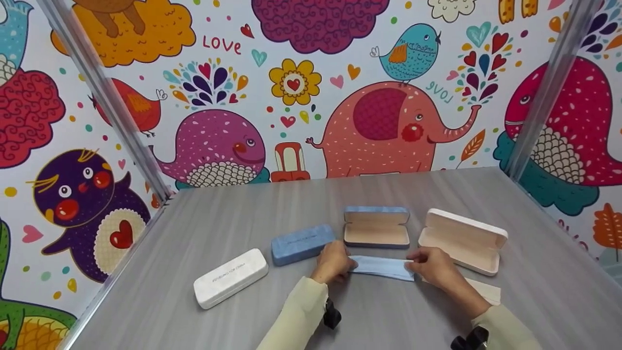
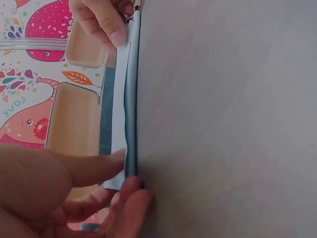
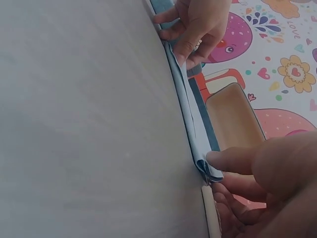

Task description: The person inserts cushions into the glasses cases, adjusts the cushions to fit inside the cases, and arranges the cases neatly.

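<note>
A light blue cloth [image 1: 381, 268], folded into a long flat strip, stretches between both hands close over the table. My left hand [image 1: 334, 263] pinches its left end between thumb and fingers. At the other end, my right hand [image 1: 437, 267] pinches it the same way. The wrist views show the folded layers of the cloth [image 2: 119, 99] along its long edge. Just behind the cloth stands an open blue glasses case [image 1: 376, 228] with a beige lining, nothing inside it. Beside my left hand lies a closed blue glasses case [image 1: 302, 244].
An open white glasses case [image 1: 461, 243] stands behind my right hand. Partly under the right forearm lies a folded cream cloth [image 1: 486, 291]. Further left is a closed white glasses case [image 1: 231, 278]. A wall with cartoon animals [image 1: 379, 131] rises behind the grey table [image 1: 218, 218].
</note>
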A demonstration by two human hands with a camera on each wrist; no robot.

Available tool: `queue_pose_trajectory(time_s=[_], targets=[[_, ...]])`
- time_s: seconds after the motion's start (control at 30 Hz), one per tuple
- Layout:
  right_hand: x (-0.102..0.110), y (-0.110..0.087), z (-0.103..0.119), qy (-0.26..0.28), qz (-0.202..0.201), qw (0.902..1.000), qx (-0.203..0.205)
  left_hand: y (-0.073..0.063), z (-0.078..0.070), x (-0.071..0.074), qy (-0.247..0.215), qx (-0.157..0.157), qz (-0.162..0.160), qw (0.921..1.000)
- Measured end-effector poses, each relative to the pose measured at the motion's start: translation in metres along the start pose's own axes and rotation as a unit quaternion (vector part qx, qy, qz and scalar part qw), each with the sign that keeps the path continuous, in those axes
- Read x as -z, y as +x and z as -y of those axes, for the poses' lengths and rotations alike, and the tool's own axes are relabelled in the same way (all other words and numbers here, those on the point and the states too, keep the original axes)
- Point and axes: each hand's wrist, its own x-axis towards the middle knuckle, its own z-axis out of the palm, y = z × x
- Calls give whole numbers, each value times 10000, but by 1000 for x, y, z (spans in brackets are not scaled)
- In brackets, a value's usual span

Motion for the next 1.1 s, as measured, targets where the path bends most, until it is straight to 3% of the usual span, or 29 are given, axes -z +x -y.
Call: queue_pose_trajectory(time_s=[0.3,0.4,0.53,0.63,0.83,0.93,1.1], targets=[[4,-2,3,-115,209,9997,-82,-5,9,-1,-797,79,-34,9968],[7,-2,5,34,330,9994,-9,-6,9,3,-800,-50,-2,9968],[11,-4,4,508,592,9968,161,-8,10,11,-1105,-124,287,9934],[13,-3,2,1185,887,9889,153,-6,12,15,-1705,3,636,9833],[16,1,2,2407,1113,9641,-166,2,16,19,-3081,495,1185,9426],[17,2,4,2488,928,9637,-284,5,17,19,-3403,546,1189,9312],[20,5,7,2096,741,9743,-347,8,11,18,-3608,453,950,9267]])
